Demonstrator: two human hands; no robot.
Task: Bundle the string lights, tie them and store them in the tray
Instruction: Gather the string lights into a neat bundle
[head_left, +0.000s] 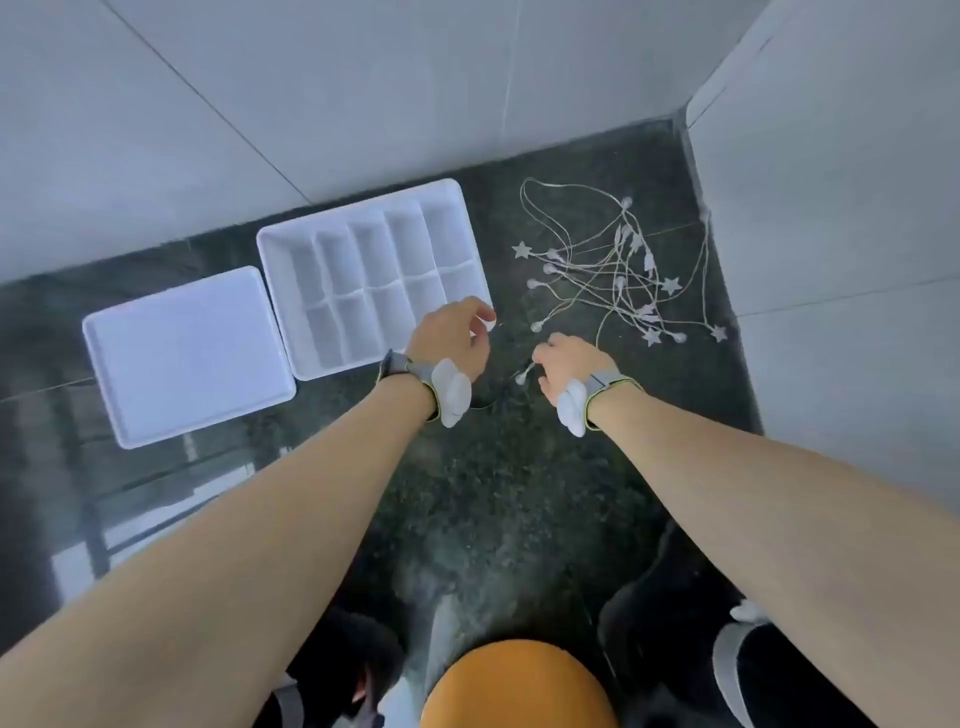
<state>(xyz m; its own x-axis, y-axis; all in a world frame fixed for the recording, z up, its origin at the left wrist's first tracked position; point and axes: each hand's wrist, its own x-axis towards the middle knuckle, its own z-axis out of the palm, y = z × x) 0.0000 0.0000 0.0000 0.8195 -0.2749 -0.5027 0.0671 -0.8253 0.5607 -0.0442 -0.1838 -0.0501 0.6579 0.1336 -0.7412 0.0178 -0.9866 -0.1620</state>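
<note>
The string lights (623, 270) lie in a loose tangle of thin wire, small round bulbs and star shapes on the dark stone floor, at the right by the wall. My right hand (569, 364) pinches the wire near one end, with a bulb hanging just left of the fingers. My left hand (454, 338) is curled over the floor at the tray's near right corner, and seems to pinch the same wire at its fingertips. The white divided tray (270, 260) with several compartments sits left of the lights.
A flat white lid (187, 353) lies left of the tray. White walls close the space behind and on the right (841, 260). Both wrists carry grey bands with white pods. An orange round object (514, 686) and dark shoes are at the bottom.
</note>
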